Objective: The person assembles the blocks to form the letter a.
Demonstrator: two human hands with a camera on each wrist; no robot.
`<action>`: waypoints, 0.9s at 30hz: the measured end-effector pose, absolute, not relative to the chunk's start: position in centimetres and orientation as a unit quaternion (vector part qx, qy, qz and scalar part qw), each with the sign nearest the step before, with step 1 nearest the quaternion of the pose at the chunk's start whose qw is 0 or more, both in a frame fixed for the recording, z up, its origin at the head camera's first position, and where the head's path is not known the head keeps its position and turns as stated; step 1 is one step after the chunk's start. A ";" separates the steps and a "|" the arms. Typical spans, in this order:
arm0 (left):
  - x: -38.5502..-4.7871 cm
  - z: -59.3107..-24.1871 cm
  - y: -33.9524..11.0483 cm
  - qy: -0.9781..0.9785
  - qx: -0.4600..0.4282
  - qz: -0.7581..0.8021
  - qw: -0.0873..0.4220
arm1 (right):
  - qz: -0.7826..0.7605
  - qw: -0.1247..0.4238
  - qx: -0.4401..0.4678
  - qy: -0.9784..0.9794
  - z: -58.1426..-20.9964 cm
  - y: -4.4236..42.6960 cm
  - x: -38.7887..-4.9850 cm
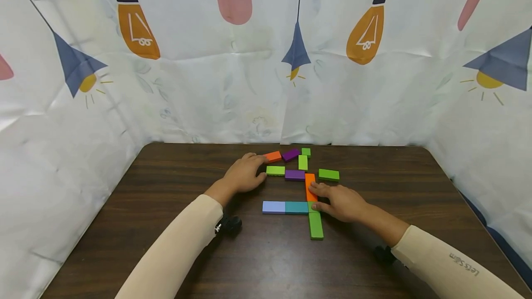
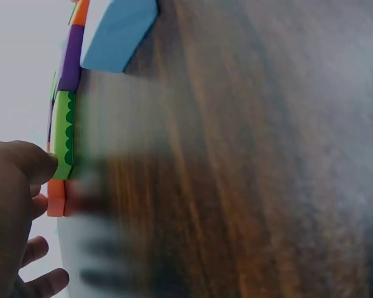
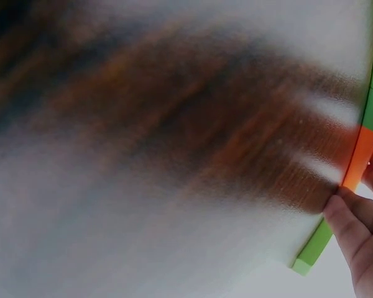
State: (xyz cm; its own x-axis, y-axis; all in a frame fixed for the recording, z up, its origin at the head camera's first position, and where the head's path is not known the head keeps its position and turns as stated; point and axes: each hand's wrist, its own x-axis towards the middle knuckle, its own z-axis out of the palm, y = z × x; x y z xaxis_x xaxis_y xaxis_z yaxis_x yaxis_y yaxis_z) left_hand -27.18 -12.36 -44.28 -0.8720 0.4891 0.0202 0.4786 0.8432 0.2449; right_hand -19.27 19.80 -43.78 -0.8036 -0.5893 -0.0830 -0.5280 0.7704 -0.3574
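At the left end of the upper rows of coloured blocks is my left hand [image 1: 245, 173]. Its fingertips reach a tilted orange block [image 1: 273, 156], and the thumb touches or nearly touches a light green block [image 2: 63, 136] with a scalloped dark green side. My right hand [image 1: 342, 202] reaches in from the right with its fingers extended. One finger rests on the upright orange block [image 1: 310, 194], and the thumb is at the small green square block [image 1: 312, 206] below it. Purple blocks [image 1: 294, 175] stand between the hands.
A lavender block [image 1: 274, 207] and a teal block [image 1: 297, 207] run left from the green square. A long green block [image 1: 316, 226] extends towards me. Another green block [image 1: 329, 175] lies beyond the right hand. The dark wooden table [image 1: 266, 262] meets a printed curtain [image 1: 266, 96] behind.
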 end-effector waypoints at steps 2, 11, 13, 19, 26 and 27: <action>-27.2 -44.5 -12.5 0.960 0.252 0.116 0.022 | -0.161 0.095 -0.298 0.936 -43.8 19.8 -19.3; -27.0 -44.7 -13.2 0.964 0.248 0.089 0.014 | -0.159 0.097 -0.295 0.937 -43.8 19.8 -19.3; -26.9 -44.6 -13.4 0.965 0.246 0.084 0.012 | -0.160 0.096 -0.295 0.937 -43.8 19.8 -19.2; -26.7 -44.2 -13.8 0.967 0.242 0.083 0.004 | -0.157 0.095 -0.293 0.938 -43.8 19.8 -19.1; -26.5 -43.9 -14.3 0.966 0.250 0.068 0.001 | -0.160 0.096 -0.293 0.938 -43.8 19.8 -19.2; -26.4 -43.8 -14.4 0.966 0.250 0.068 0.003 | -0.160 0.096 -0.294 0.938 -43.8 19.8 -19.2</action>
